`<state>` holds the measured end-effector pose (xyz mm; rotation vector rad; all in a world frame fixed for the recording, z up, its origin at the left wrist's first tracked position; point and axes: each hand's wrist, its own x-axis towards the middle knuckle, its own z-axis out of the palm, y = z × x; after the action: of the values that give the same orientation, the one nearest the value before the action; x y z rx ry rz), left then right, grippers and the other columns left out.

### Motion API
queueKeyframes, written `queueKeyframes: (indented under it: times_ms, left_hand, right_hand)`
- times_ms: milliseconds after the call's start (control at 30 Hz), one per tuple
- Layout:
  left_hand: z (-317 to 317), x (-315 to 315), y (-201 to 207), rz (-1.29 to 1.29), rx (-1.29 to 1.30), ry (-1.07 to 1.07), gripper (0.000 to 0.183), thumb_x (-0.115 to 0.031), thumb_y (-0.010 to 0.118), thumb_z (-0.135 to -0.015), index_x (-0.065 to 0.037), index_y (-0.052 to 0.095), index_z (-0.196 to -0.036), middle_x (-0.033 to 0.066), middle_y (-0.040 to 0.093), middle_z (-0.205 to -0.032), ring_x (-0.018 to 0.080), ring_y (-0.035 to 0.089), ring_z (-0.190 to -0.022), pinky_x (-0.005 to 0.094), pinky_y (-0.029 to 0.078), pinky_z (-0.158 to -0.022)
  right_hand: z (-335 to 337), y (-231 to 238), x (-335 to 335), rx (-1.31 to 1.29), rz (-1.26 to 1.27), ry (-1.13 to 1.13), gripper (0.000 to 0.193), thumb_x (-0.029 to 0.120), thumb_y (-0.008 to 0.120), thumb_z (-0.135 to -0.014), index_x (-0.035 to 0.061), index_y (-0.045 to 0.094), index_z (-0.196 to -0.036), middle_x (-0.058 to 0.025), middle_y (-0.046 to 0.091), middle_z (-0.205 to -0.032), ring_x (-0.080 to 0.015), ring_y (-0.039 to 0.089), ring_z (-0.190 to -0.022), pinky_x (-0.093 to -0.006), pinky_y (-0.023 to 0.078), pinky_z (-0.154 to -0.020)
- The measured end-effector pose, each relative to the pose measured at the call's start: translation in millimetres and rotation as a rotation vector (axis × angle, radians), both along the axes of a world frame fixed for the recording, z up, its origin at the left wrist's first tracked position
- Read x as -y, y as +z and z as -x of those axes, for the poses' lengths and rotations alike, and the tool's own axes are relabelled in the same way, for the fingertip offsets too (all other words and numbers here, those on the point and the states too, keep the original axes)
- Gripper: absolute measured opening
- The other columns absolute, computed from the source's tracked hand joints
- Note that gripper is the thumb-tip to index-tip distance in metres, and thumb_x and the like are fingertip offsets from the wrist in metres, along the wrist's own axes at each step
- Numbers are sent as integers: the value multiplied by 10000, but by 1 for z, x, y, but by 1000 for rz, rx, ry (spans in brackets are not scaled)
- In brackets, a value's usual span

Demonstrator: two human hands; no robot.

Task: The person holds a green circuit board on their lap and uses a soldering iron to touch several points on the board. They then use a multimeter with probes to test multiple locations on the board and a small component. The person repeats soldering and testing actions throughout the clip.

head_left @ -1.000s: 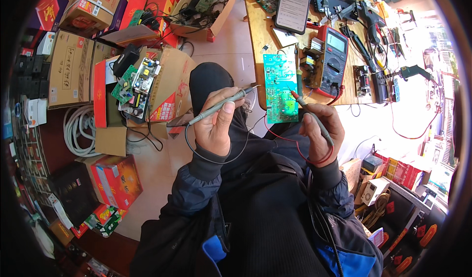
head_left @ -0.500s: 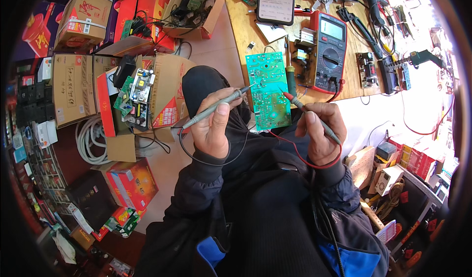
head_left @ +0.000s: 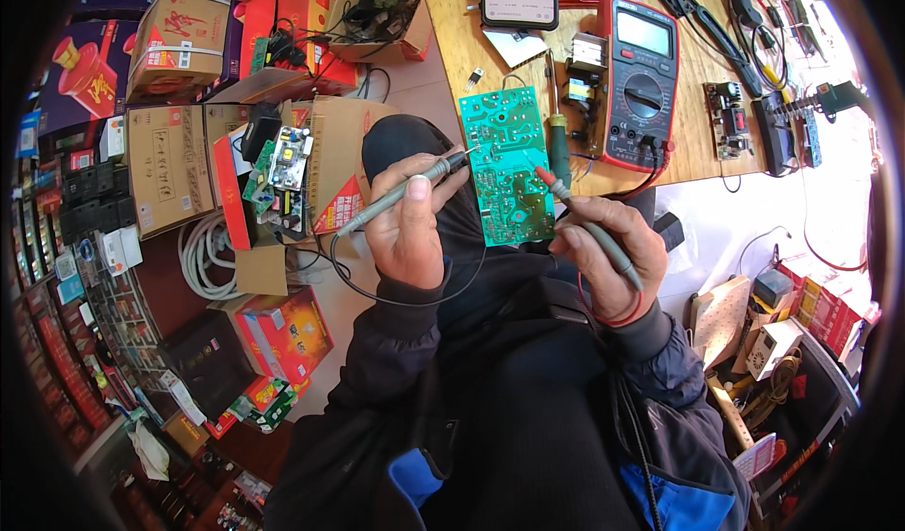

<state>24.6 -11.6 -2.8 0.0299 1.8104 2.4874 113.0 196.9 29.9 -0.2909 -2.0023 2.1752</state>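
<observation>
Both hands (head_left: 509,239) with probes, now nearer on green circuit board (head_left: 504,168).

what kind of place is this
Most likely an electronics repair bench. Both hands hold test probes: the left hand a black probe, the right hand a red probe, on a green circuit board. A multimeter lies on the wooden bench, with cardboard boxes alongside.

An electronics repair workshop is shown: a multimeter (head_left: 641,83), circuit boards (head_left: 506,163) and tools are spread on the desk (head_left: 452,41).
</observation>
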Motion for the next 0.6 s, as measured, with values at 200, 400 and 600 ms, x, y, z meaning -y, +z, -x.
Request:
queueKeyframes:
  times_ms: [200, 400, 600]
  left_hand:
    - [1, -3, 1, -25, 5, 30, 225, -36, 598, -1078, 54, 572, -1282, 222, 673, -1255, 433, 707, -1242, 571, 617, -1057]
    - [4, 0, 4, -45, 27, 52, 240, -27, 651, -1058, 60, 587, -1272, 273, 706, -1255, 381, 718, -1219, 499, 625, -1061]
    - [10, 1, 5, -73, 9, 67, 247, -48, 671, -1064, 63, 580, -1265, 233, 714, -1239, 317, 726, -1195, 455, 625, -1063]
  right_hand:
    - [-3, -6, -6, -65, -9, 22, 268, -57, 693, -1020, -60, 680, -1288, -176, 777, -1074, -199, 780, -911, -314, 629, -828]
    - [-5, -1, -6, -23, 31, -11, 236, -38, 650, -1053, -76, 645, -1286, -196, 775, -1090, -198, 772, -895, -315, 625, -827]
    - [-2, 5, -7, -40, 28, -31, 233, -31, 647, -1054, -88, 638, -1280, -204, 777, -1076, -189, 766, -891, -320, 625, -823]
